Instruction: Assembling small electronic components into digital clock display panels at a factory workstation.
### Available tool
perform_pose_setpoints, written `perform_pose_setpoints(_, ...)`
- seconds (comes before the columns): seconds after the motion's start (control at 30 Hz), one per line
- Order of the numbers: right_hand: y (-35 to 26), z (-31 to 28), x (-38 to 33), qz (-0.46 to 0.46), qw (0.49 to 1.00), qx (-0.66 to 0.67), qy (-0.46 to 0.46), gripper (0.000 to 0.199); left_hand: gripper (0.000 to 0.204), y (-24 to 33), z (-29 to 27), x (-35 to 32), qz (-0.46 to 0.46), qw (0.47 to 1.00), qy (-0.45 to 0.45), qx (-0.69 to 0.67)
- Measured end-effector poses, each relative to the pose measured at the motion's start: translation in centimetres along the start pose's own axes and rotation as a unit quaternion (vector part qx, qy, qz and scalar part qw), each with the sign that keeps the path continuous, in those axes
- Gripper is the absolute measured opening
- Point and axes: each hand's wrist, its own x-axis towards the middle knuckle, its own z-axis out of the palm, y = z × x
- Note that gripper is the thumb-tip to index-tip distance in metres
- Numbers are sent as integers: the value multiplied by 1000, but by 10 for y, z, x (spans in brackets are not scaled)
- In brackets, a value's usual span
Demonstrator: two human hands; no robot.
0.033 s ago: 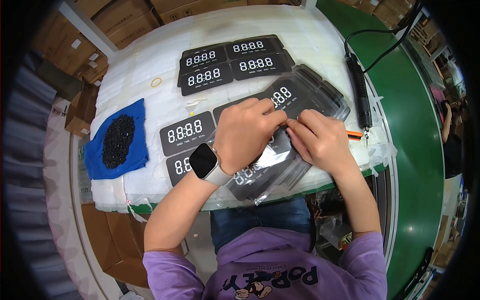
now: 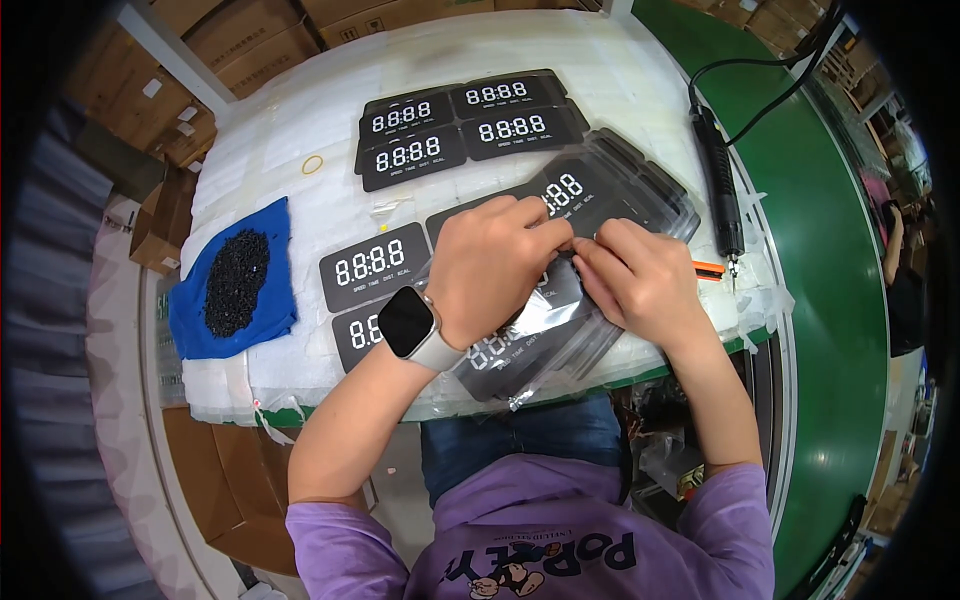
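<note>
Dark flat display panels with white digits lie under and around my hands. My left hand, with a smartwatch on its wrist, is closed. Its fingertips pinch at the upper edge of a glossy display panel on a stack. My right hand is closed too, thumb and finger meeting the left fingertips at that same edge. Clear film shines on the panel; its exact hold is hidden by the fingers. A fanned stack of panels lies just beyond my right hand, and a loose panel is left of my left hand.
Several more panels lie farther back on the white padded table. At left, a blue cloth holds a heap of small black pieces. A corded black screwdriver and an orange tool lie at right.
</note>
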Motion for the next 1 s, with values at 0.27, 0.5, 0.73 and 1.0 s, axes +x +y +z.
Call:
perform_pose_setpoints(0.27,-1,-3,0,17,1000,12,-18,12,12,-3,-2,4,5,1000,-23,-15)
perform_pose_setpoints(0.5,-3,-4,4,86,989,72,-97,16,13,-4,-9,1,64,994,-69,60)
perform_pose_setpoints(0.73,6,-3,3,100,987,65,-109,18,17,-8,-77,-15,90,971,-205,-84)
perform_pose_setpoints(1.0,16,-1,15,236,957,153,-71,17,14,-10,-91,-54,-34,995,-51,-81)
